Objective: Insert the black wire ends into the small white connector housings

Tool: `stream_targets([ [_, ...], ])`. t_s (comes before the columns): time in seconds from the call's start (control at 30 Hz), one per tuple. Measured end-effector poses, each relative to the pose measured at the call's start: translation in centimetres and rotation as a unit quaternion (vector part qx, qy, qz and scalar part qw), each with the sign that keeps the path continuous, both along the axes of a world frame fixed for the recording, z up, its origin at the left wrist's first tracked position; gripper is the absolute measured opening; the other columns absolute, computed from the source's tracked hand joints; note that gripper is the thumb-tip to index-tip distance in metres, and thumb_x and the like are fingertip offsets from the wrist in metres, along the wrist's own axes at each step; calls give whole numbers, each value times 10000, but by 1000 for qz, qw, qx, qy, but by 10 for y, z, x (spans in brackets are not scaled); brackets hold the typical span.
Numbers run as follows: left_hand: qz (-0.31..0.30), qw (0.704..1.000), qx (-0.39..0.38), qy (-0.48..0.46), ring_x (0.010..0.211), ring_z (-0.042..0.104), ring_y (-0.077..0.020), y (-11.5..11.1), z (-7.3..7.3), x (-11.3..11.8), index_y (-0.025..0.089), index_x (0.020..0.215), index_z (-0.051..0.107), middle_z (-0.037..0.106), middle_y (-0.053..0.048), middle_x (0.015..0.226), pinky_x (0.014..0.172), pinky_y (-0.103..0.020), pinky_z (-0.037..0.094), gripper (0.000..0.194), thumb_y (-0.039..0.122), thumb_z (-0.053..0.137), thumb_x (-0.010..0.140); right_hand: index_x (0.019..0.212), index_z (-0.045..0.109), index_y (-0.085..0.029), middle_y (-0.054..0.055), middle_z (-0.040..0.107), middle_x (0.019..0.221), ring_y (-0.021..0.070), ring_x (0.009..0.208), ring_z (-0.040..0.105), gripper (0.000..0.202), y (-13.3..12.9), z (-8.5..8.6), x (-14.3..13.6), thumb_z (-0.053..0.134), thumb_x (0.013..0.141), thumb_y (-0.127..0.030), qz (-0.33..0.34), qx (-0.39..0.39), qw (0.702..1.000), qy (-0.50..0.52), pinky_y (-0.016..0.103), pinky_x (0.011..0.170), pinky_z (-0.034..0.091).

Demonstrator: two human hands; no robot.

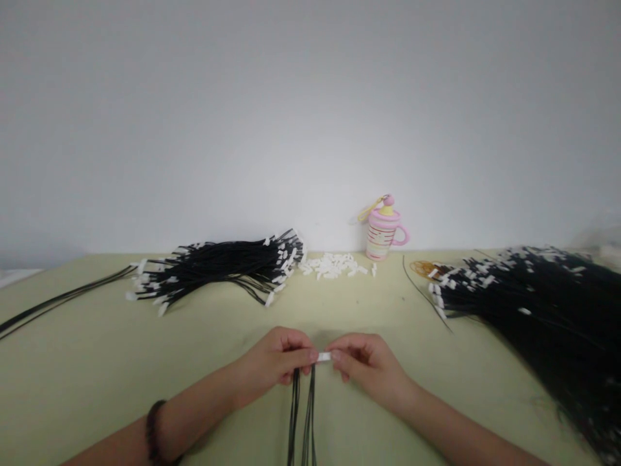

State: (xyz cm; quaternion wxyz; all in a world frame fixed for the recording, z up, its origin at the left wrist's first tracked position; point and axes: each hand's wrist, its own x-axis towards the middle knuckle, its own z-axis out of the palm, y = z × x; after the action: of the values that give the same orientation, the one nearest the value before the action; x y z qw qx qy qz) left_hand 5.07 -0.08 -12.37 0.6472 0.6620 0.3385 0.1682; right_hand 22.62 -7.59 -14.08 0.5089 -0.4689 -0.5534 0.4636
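Note:
My left hand (286,356) pinches the left end of a small white connector (324,356) near the middle of the view. Thin black wires (294,414) hang down from beneath its fingers toward the bottom edge. On the connector's other end, the thumb and fingertips of my right hand (363,362) are closed. Both hands are just above the green table, their fingertips a small gap apart. How the wires join the connector is hidden by the fingers.
Bundled black wires with white ends (228,262) lie at the back left. Loose white connectors (334,265) are piled beside a pink cup-shaped container (382,236). A large heap of black wires (543,310) covers the right side, near yellowish bands (424,268).

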Motion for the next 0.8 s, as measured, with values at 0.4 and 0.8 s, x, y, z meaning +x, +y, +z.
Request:
stream_targets([
  [0.4,7,996,-66,-62,472,350,-51,5,-7,-1,108,658,621,481,26,526,438,-181,192,231,335,647,694,650,573,-107,-18,509,518,57,416,457,160,-10,2,-27,544,697,-256,16,-55,998,15,165,398,359],
  [0.8,93,989,-71,-91,470,353,-51,2,-2,1,122,606,564,471,40,536,447,-173,250,239,335,648,675,797,488,-166,-68,551,497,45,344,404,244,-14,2,-21,528,576,-73,33,-79,993,84,137,341,314],
])
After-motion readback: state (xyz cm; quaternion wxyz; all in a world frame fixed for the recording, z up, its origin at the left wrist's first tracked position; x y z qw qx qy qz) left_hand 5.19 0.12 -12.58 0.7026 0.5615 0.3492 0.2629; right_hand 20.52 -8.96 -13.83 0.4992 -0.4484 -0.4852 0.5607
